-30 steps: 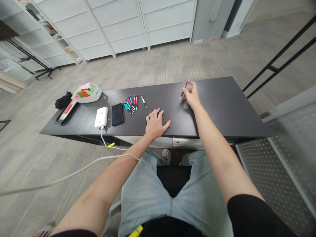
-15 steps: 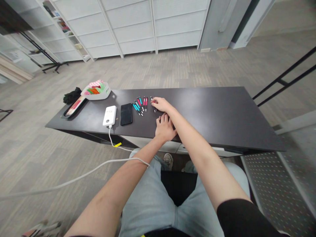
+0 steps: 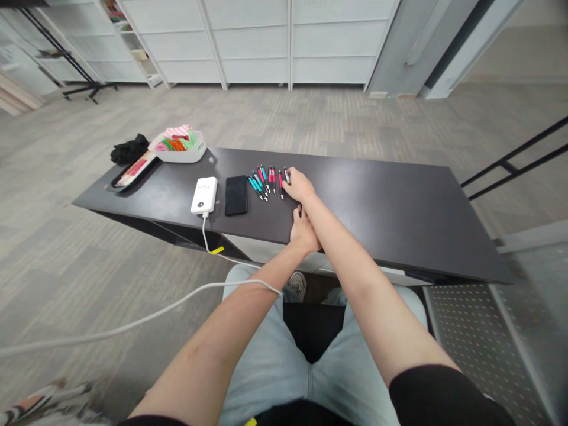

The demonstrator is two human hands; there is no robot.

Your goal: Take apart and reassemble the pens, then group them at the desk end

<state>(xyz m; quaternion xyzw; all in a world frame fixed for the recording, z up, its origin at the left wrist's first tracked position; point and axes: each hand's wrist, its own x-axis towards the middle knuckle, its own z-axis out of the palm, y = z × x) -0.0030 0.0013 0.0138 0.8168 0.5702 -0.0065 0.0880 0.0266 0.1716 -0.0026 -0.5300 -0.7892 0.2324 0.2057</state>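
Right hand [image 3: 298, 186] at right end of pen row [image 3: 265, 180], mid-left of desk [image 3: 390, 201]. Pens lie flat, long axes near-to-far, slightly fanned. Grip curled over a white pen [image 3: 286, 174]; holding or only touching, can't tell. Left hand [image 3: 303, 232] flat on desk, fingers out, half hidden under right forearm.

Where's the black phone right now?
Head view: the black phone lies on the table, left of centre, between the white power bank and the row of pens.
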